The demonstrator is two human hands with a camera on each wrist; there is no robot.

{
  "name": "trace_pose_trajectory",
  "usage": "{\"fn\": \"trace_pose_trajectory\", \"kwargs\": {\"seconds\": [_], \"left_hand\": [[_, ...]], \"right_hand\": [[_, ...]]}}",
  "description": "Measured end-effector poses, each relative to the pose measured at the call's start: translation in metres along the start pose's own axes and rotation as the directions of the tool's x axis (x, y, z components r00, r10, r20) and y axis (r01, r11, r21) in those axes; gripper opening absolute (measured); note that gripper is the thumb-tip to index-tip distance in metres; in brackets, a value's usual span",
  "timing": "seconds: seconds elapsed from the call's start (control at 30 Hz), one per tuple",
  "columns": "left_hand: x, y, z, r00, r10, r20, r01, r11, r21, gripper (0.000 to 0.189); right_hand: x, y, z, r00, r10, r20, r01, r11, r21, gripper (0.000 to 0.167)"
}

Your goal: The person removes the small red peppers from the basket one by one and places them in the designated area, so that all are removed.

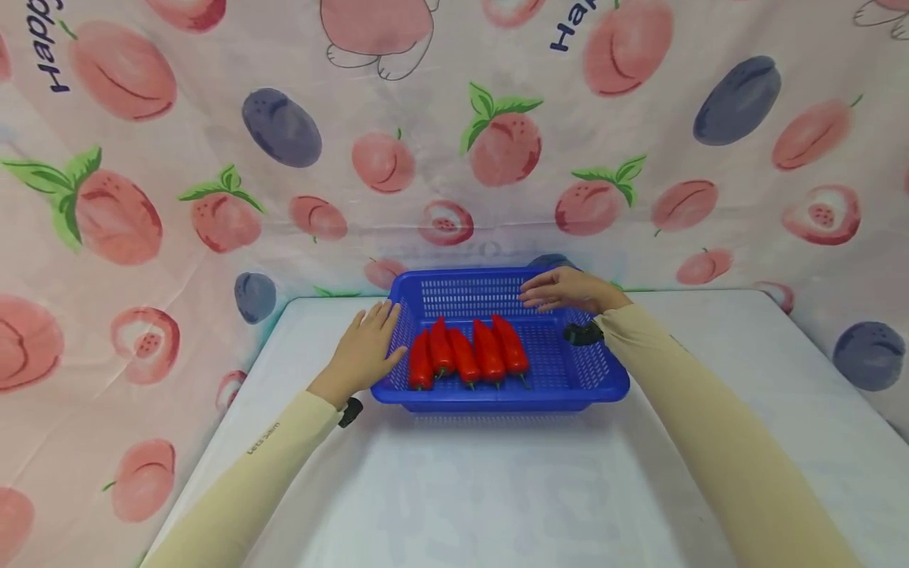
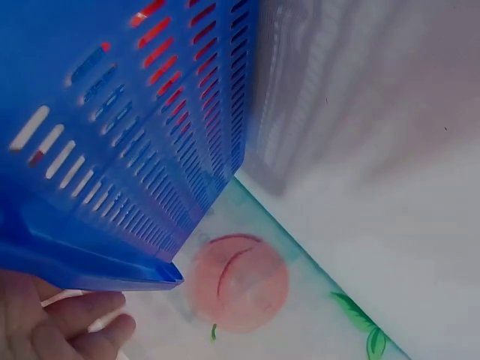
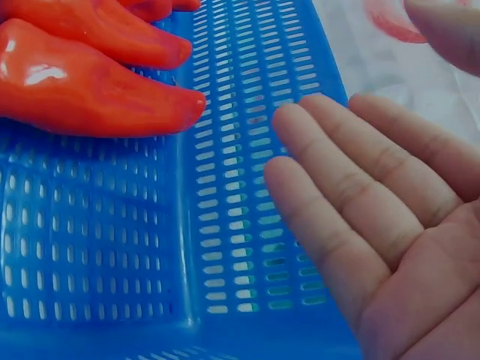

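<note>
A blue plastic basket (image 1: 500, 405) with slotted walls stands on the white table. Several red peppers (image 1: 490, 355) lie side by side in its left half, their green stems toward the near side. At the left rim is my left hand (image 1: 360, 351), fingers extended along it and thumb reaching over the edge. In the left wrist view, fingers (image 2: 90, 311) show right at the basket's rim. My right hand (image 1: 568, 289) hovers over the basket's far right part, fingers extended and holding nothing. In the right wrist view, its palm is visible beside the slotted wall, apart from the peppers (image 3: 97, 82).
The white table (image 1: 497, 489) extends in front of the basket and to both sides. Behind it hangs a pink cloth (image 1: 454, 189) printed with fruit, close to the table's back edge. Dark wrist cameras (image 1: 584, 334) sit at both sleeve cuffs.
</note>
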State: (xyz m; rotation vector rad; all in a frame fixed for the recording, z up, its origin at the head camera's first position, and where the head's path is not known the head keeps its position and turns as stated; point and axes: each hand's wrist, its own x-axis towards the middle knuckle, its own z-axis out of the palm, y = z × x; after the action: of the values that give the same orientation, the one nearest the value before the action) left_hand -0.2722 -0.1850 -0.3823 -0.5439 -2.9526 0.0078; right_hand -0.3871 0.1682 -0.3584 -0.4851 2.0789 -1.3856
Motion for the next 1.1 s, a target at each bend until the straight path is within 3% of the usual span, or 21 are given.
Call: {"fn": "trace_pose_trajectory", "kwargs": {"seconds": [0.2, 0.47, 0.7, 1.1], "left_hand": [[0.002, -0.002, 0.001, 0.999, -0.036, -0.010, 0.037, 0.999, 0.015, 0.070], [0.004, -0.006, 0.004, 0.999, -0.048, 0.017, 0.048, 0.999, 0.004, 0.071], [0.008, -0.006, 0.002, 0.999, -0.048, -0.007, 0.048, 0.999, -0.014, 0.069], [0.006, -0.002, 0.007, 0.997, -0.079, 0.018, 0.079, 0.996, -0.050, 0.064]], "right_hand": [[0.008, 0.005, 0.005, 1.000, 0.002, -0.013, -0.002, 1.000, 0.017, 0.050], [0.020, 0.020, 0.007, 1.000, 0.007, -0.029, -0.006, 1.000, 0.012, 0.049], [0.029, 0.026, 0.010, 1.000, 0.003, -0.026, -0.003, 1.000, 0.007, 0.049], [0.036, 0.028, 0.017, 0.996, 0.084, -0.035, -0.085, 0.996, -0.024, 0.046]]}}
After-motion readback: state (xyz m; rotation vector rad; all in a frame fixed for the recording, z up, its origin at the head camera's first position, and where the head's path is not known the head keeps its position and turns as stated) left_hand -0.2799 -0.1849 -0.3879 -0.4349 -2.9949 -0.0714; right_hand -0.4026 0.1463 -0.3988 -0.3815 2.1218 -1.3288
